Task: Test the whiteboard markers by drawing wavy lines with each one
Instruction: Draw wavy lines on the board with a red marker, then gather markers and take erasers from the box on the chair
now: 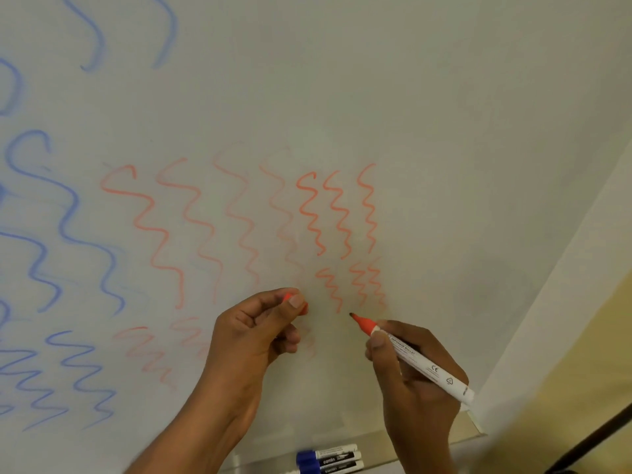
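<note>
My right hand [410, 374] grips an uncapped red whiteboard marker [415, 357], white barrel, tip pointing up-left just below the lowest red squiggles and close to the whiteboard [444, 131]. My left hand [253, 333] pinches the marker's red cap [297, 304] between thumb and fingers, held in front of the board. Several red wavy lines [337, 213] run down the middle of the board, some faint, some bold. Blue wavy lines [68, 227] fill the left side.
Blue-capped markers [328, 460] lie on the tray ledge [427, 443] at the board's bottom edge. The board's right edge meets a pale wall [564, 336]; a dark rod [595, 439] shows at the lower right.
</note>
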A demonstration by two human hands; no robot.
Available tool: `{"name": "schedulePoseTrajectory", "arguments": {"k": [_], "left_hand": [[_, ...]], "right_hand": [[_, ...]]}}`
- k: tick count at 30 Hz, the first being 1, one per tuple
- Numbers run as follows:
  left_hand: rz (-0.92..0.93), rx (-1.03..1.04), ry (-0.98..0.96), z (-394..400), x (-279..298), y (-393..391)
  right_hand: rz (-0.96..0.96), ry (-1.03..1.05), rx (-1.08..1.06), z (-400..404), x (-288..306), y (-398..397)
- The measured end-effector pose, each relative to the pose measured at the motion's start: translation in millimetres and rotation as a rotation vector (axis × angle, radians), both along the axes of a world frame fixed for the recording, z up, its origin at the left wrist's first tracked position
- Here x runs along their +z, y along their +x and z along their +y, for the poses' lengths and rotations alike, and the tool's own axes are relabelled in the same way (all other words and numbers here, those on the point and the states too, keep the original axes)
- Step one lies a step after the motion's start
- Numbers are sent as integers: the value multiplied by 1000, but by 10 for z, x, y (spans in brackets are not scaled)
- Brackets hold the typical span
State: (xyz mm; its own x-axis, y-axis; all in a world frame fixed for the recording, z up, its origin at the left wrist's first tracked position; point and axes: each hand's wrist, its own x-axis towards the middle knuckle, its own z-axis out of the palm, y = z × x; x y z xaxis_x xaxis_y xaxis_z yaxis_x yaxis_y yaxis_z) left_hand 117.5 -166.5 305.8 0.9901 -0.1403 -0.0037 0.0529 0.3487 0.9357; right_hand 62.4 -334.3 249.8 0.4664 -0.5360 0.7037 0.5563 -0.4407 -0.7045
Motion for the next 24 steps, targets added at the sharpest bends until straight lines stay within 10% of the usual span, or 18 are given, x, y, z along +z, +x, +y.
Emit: {"name": "schedulePoseTrajectory", "arguments": {"k": [24], "left_hand": [[25,-234,21,-19,-70,-74]], "right_hand": [[133,-45,55,275,81,-138]]}}
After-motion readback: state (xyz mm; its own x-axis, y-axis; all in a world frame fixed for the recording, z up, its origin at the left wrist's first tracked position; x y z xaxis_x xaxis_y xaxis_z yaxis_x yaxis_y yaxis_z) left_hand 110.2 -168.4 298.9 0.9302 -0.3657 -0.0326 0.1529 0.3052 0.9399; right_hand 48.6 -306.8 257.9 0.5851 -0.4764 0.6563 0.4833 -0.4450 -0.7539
